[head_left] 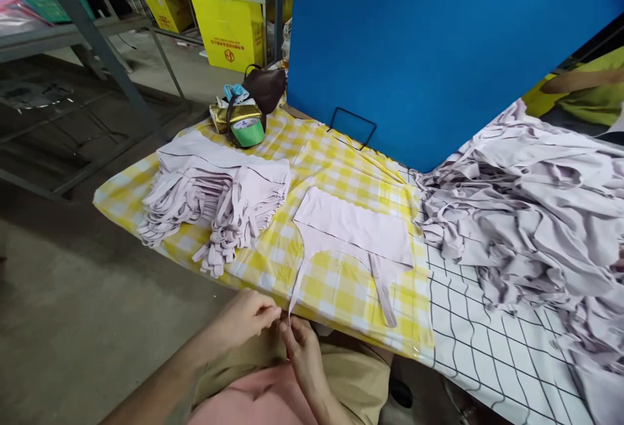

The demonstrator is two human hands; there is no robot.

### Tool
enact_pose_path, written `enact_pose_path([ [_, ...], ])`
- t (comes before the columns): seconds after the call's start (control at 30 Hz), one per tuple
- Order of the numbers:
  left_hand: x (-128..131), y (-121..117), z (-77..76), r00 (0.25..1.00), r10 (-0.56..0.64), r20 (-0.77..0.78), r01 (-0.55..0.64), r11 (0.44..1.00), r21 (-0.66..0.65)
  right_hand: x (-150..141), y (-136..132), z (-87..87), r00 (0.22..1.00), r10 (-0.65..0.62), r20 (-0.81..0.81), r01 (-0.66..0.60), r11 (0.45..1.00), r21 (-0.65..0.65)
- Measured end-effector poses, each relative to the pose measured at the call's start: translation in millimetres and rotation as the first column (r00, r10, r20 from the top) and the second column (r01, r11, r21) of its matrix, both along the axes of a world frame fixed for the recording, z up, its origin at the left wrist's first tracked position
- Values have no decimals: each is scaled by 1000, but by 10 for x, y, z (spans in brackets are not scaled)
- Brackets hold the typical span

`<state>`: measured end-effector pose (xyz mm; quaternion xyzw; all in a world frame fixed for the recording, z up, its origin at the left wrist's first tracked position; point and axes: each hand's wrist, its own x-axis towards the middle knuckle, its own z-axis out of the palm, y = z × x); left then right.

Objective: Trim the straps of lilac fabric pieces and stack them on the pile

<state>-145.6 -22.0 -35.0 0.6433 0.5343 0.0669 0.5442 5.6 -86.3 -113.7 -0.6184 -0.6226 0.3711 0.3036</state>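
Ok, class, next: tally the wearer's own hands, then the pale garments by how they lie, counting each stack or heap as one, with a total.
Wearer's own hands: 2 (left hand, right hand)
Neat stack: 1
Garment spread singly: 1
Loose heap: 1
Total: 5

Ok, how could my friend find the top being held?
Find the yellow-checked cloth by the big blue panel. On it, between the tidy stack and the messy heap, is one pale lilac top. Unlike those piled pieces, it lies alone, one strap reaching the right hand.
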Motion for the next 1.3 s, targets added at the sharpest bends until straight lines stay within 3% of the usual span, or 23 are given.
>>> enact_pose_path([
  [0.07, 13, -76, -150, 996, -40, -75, 39, 999, -11, 25, -101, 21, 999, 6, 33, -5, 1000, -6],
  [0.13, 90, -155, -299, 999, -30, -9, 30, 1000, -2, 44, -206, 36, 989, 37, 143, -43, 998, 35],
  [0.27, 316, -275, -477, 992, 68, 107, -65, 997, -31, 45, -370, 88, 880, 29, 474, -162, 957, 241],
  [0.4, 408, -282, -462, 943, 276, 187, -222, 938, -267, 94, -466, 215, 804, -6, 594, -271, 886, 375],
  [0.47, 389, -260, -422, 898, 349, 267, -220, 883, -416, 150, -478, 307, 806, -4, 592, -301, 859, 415],
  [0.53, 350, -238, -380, 892, 355, 281, -185, 853, -488, 214, -452, 413, 829, 0, 560, -302, 842, 447],
  [0.6, 297, -219, -328, 930, 294, 221, -155, 859, -488, 275, -386, 527, 866, 36, 498, -295, 842, 452],
  [0.67, 237, -200, -242, 981, 163, 107, -111, 918, -380, 330, -282, 646, 899, 75, 432, -277, 860, 428],
  [0.73, 178, -175, -109, 997, 65, -31, -69, 987, -143, 376, -151, 763, 918, 117, 380, -274, 879, 391],
  [0.8, 141, -138, 52, 994, 90, -66, -81, 989, 126, 411, -6, 873, 921, 167, 352, -295, 890, 348],
  [0.87, 141, -92, 196, 990, 122, 72, -136, 963, 232, 433, 138, 968, 915, 222, 338, -329, 895, 300],
  [1.0, 243, -8, 296, 925, 32, 380, -8, 998, -64, 459, 385, 1080, 921, 229, 315, -308, 923, 230],
  [1.07, 310, 25, 268, 909, 68, 410, 10, 983, -185, 482, 478, 1086, 923, 213, 319, -284, 939, 196],
  [1.13, 361, 54, 231, 894, 146, 423, -46, 970, -238, 513, 548, 1061, 926, 170, 338, -242, 952, 187],
  [1.2, 391, 83, 201, 868, 224, 442, -93, 950, -299, 541, 590, 1013, 920, 74, 384, -190, 942, 275],
  [1.3, 409, 120, 166, 836, 305, 457, -129, 917, -378, 550, 600, 927, 864, -35, 502, -244, 843, 480],
])
